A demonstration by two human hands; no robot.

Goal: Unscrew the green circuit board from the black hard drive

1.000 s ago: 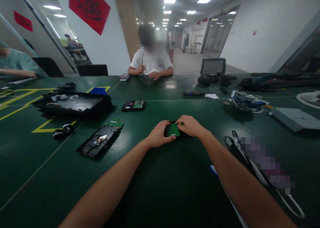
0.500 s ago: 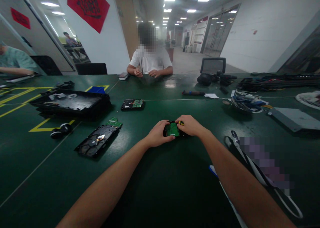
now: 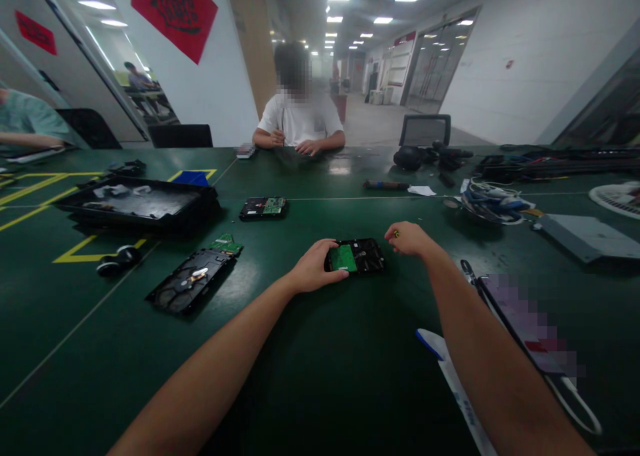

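Observation:
A black hard drive (image 3: pixel 369 255) lies on the green table with its green circuit board (image 3: pixel 343 259) facing up. My left hand (image 3: pixel 316 265) grips its left end, thumb along the near edge and fingers on the far edge. Just off the drive's right end, my right hand (image 3: pixel 411 239) is closed around a small yellow-and-black tool (image 3: pixel 397 233); most of it is hidden by the fingers. To the left rests another drive casing (image 3: pixel 193 279) with a loose green board (image 3: pixel 227 244) at its far end. A further hard drive (image 3: pixel 263 208) sits beyond it.
A black tray (image 3: pixel 135 203) with pieces in it stands at left, near a black-and-white cylindrical object (image 3: pixel 119 261). Cables (image 3: pixel 495 203) and a grey metal box (image 3: pixel 590 236) are at right. A lanyard (image 3: pixel 500 316) and a white-and-blue packet (image 3: pixel 453 369) lie by my right forearm. Someone (image 3: pixel 300 119) sits opposite.
My right hand has lifted off the hard drive and moved right with the yellow-and-black tool, uncovering the drive's right half. My left hand keeps its grip on the drive.

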